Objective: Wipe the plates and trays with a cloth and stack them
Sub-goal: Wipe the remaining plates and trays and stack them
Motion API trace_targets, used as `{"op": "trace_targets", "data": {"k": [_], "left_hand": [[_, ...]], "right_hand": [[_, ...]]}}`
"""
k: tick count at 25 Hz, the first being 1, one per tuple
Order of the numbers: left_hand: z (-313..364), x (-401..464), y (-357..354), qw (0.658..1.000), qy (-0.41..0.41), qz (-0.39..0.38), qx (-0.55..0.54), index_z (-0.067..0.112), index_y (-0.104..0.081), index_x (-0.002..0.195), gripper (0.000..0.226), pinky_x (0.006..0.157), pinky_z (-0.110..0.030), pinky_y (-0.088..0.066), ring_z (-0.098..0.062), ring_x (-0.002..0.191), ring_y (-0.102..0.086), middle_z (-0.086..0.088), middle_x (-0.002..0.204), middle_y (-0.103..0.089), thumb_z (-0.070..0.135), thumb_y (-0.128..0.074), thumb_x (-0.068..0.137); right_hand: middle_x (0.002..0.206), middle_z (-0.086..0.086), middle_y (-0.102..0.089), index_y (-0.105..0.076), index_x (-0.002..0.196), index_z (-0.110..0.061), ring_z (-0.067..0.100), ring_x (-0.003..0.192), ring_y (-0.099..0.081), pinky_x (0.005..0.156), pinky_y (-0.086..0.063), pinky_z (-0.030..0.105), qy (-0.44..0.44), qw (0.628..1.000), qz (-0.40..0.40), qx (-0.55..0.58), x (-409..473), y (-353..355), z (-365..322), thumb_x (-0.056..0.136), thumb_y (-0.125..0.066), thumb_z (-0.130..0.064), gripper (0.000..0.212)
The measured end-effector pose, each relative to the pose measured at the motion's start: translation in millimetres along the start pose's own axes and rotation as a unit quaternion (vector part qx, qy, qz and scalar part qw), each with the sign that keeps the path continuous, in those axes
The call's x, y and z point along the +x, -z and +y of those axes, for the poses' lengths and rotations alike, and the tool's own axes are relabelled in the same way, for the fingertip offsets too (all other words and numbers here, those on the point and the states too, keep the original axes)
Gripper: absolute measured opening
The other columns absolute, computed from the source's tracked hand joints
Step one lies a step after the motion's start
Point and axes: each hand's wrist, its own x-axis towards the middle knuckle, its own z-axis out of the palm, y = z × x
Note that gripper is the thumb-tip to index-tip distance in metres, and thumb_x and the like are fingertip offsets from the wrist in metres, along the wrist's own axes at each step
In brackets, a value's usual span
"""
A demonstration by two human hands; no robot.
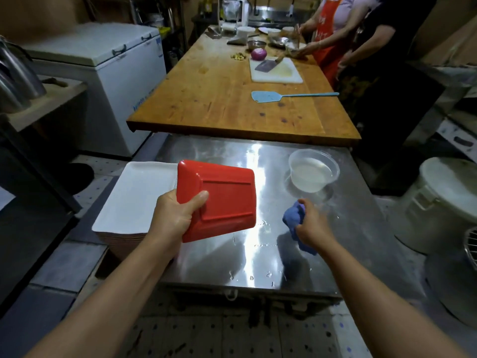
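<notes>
I look down on the steel tabletop point(258, 254), wet with droplets near its front edge. At nine o'clock a stack of trays point(134, 200) sits with a white one on top, so I judge part of the work is done. My left hand point(175, 215) has its grip clamped on a red plate point(224, 200), held tilted above the tabletop with its underside toward me, not yet stacked. At two o'clock stands a clear tub of water point(313, 170). My right hand point(313, 223) bunches the blue cloth point(293, 218), apart from the plate, so I judge wiping remains.
</notes>
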Motion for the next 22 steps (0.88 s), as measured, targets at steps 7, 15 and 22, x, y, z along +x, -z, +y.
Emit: {"op": "trace_targets", "data": {"k": [7,15,22], "left_hand": [[-6,-9,-17,0.999,-0.004,0.02,0.038,0.016,-0.066,0.077,0.007,0.06,-0.022,-0.05,-0.004,0.06,-0.065,0.009,0.064,-0.069,0.015,-0.072,0.079],[24,-40,-25,0.985,-0.112,0.034,0.123,0.022,-0.067,0.076,0.008,0.055,-0.013,-0.047,0.001,0.06,-0.064,0.012,0.064,-0.069,0.017,-0.074,0.079],[47,-79,10,0.804,-0.368,0.065,0.462,0.011,-0.069,0.078,0.013,0.054,-0.035,-0.047,-0.025,0.064,-0.058,0.0,0.069,-0.061,0.023,-0.075,0.077]], "right_hand": [[0.131,0.015,-0.051,-0.042,0.133,-0.015,0.031,0.113,-0.053,0.087,-0.041,0.032,0.007,0.996,-0.059,-0.071,18,-10,13,0.085,-0.052,-0.005,0.051],[0.119,0.009,-0.059,-0.054,0.121,-0.014,0.02,0.095,-0.06,0.082,-0.049,0.036,0.093,0.976,-0.099,0.17,-7,33,-69,0.09,-0.057,-0.033,0.037],[0.096,0.014,-0.07,-0.052,0.113,-0.013,0.021,0.078,-0.068,0.065,-0.052,0.031,0.044,0.908,-0.252,0.332,-46,53,-135,0.094,-0.042,-0.051,0.044]]}}
